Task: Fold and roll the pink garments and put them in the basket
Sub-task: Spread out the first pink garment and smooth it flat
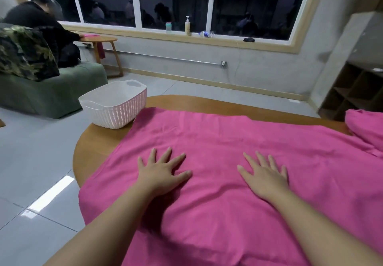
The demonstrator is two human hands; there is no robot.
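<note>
Two hands are laid flat on a pink garment (207, 141) that is spread over most of the round wooden desk (93, 141), its near edge hanging over the rim. The left hand (161, 170) is pressed palm-down with fingers straight and splayed, so the grip is apart and nothing is held; the right hand (265, 176) is placed the same way, just to the right, the two well apart on the cloth. A second pink garment (364, 124) is heaped at the desk's far right edge. The white slatted basket (114, 106) is set on the far left of the desk, just beside the spread cloth's corner. Beyond, a green sofa (51, 95), a seated person (41, 27) at a small side table (103, 41) and a gridded window (176, 2) with bottles (187, 26) on its sill can be seen.
</note>
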